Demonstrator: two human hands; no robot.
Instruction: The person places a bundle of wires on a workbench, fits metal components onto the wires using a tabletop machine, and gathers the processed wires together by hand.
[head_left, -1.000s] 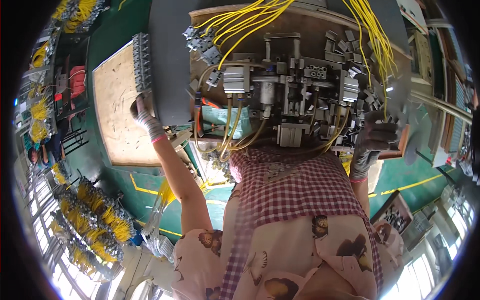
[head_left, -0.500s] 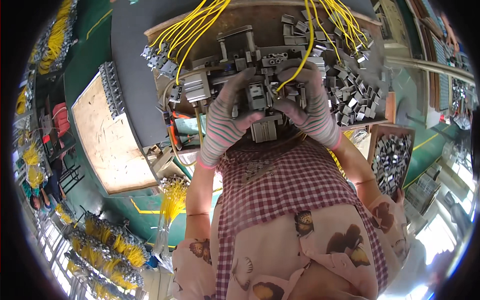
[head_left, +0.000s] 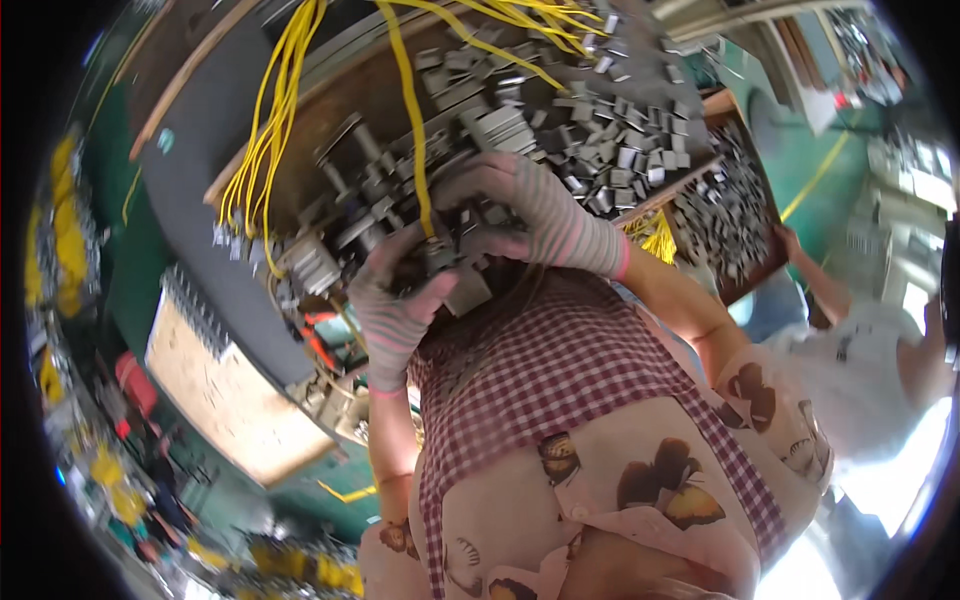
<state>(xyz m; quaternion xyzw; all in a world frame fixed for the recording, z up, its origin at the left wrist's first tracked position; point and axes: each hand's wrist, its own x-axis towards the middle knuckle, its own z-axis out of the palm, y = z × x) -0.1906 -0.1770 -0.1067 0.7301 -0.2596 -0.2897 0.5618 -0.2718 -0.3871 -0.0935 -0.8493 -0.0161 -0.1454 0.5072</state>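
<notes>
Striped-knit left hand (head_left: 385, 310): curled, thumb and fingers pinching a grey connector (head_left: 440, 260)
Right hand (head_left: 555, 215): arched leftward; grip, I cannot tell
Yellow wire (head_left: 405, 110): drops to the connector, between both hands

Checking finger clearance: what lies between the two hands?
The head view shows a yellow wire and, at its end, a blurred grey part between left hand and right hand.

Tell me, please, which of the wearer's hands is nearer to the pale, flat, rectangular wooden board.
Left. The striped-gloved left hand is right of the pale board; the striped-gloved right hand is farther right in the picture.
</notes>
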